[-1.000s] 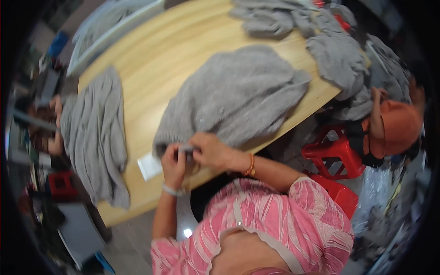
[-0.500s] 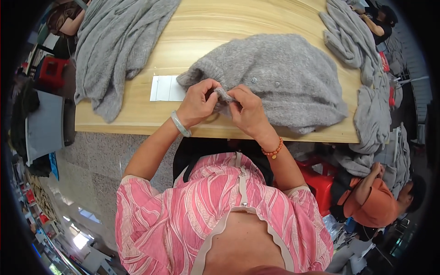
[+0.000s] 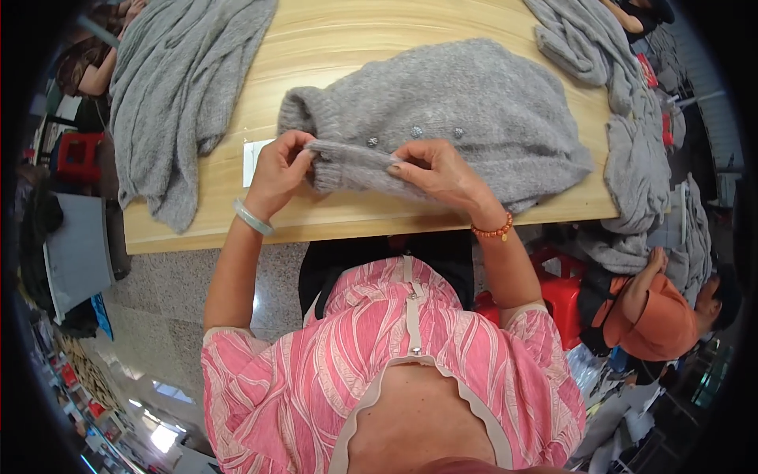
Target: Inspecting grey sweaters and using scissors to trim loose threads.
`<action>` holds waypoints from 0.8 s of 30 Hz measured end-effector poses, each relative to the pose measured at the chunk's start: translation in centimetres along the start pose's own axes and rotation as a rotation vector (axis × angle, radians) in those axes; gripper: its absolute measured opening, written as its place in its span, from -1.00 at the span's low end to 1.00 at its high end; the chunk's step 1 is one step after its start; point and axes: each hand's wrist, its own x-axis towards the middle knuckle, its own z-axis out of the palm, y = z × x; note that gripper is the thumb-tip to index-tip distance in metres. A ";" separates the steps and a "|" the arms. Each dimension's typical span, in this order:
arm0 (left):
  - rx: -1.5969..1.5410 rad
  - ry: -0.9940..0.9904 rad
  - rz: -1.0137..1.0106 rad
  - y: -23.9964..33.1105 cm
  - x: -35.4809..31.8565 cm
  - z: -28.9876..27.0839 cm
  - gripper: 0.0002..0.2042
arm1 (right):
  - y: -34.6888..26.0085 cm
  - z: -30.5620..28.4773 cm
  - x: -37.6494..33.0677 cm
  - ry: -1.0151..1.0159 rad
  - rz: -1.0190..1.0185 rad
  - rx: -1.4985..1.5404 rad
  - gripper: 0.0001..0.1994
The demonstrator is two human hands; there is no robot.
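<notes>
A fuzzy grey knitted cardigan (image 3: 482,91) lies bunched in front of me on the wooden table (image 3: 347,47). Its ribbed end is at the left, and several sparkly buttons (image 3: 417,132) show along its front. My left hand (image 3: 276,174) is closed, pinching the corner of the cardigan's front band between thumb and fingers. Farther along the same band, my right hand (image 3: 444,170) pinches the edge with thumb and forefinger. Between the two hands the band runs nearly straight. White paper (image 3: 250,160) is partly hidden behind my left hand.
Grey knitwear (image 3: 181,87) hangs over the table's left part. More grey knit pieces (image 3: 632,162) lie along the right edge. A person in an orange top (image 3: 659,316) sits at the right, near a red stool (image 3: 559,296). Another red stool (image 3: 81,154) stands at the far left.
My hands were close together on a bunched bit of the edge. Now they are apart, the left moved left and the right slightly right, with the band stretched out and another button showing.
</notes>
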 end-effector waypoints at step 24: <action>0.549 -0.453 0.232 6.7 3.9 5.6 -0.84 | 0.6 -0.1 -0.3 0.221 -0.170 -0.067 -0.72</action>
